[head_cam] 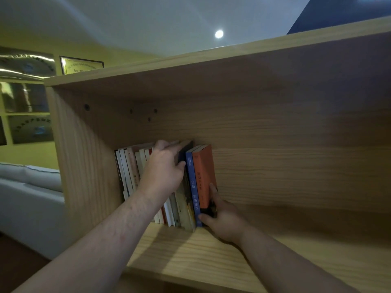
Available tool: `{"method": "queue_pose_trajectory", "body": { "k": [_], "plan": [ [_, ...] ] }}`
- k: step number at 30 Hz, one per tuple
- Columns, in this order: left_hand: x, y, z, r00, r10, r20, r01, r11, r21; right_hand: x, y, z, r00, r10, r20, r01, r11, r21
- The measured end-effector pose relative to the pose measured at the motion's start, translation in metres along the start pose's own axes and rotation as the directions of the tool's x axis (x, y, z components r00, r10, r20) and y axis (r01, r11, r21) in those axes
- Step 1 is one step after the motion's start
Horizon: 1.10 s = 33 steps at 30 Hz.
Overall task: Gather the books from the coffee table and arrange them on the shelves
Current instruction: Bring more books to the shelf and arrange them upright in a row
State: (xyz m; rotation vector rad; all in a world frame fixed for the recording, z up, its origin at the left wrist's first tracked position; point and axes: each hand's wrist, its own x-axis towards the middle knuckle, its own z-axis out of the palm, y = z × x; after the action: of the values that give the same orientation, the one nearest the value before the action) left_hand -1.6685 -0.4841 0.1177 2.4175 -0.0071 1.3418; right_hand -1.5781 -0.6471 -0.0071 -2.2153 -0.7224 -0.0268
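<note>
A row of several books point(135, 172) stands upright at the left end of a wooden shelf point(190, 256). The two rightmost are a blue book point(193, 187) and an orange book point(204, 176). My left hand point(164, 170) reaches over the middle of the row, with its fingers curled round the top of a dark book point(186, 152) beside the blue one. My right hand point(222, 220) grips the lower end of the orange and blue books, thumb on their spines and fingers along the orange cover.
The wooden bookcase point(275, 123) has a left side wall point(80, 157) close to the books and open shelf board to the right of them. A grey sofa point(29, 199) stands at the left. Framed plaques point(81, 65) hang on the yellow wall.
</note>
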Motion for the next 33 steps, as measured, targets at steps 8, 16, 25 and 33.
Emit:
{"method": "queue_pose_trajectory", "body": {
  "k": [8, 16, 25, 33],
  "plan": [
    [-0.018, 0.000, -0.002, 0.970, -0.236, -0.048, 0.223, 0.954, -0.201, 0.002, 0.000, 0.000, 1.000, 0.002, -0.015, -0.002, 1.000, -0.015],
    [-0.064, -0.001, 0.031, 0.915, -0.384, 0.128, 0.404, 0.872, -0.275, 0.003, 0.004, 0.002, 0.999, -0.008, -0.035, 0.008, 1.000, -0.010],
    [-0.091, -0.003, 0.016, 0.907, -0.387, 0.170, 0.421, 0.799, -0.429, 0.006, 0.006, 0.004, 0.999, 0.013, -0.041, -0.012, 1.000, 0.020],
    [-0.119, -0.025, -0.026, 0.901, -0.404, 0.160, 0.430, 0.779, -0.457, 0.004, 0.002, 0.001, 0.999, 0.015, -0.033, -0.013, 0.999, 0.045]
  ]
}}
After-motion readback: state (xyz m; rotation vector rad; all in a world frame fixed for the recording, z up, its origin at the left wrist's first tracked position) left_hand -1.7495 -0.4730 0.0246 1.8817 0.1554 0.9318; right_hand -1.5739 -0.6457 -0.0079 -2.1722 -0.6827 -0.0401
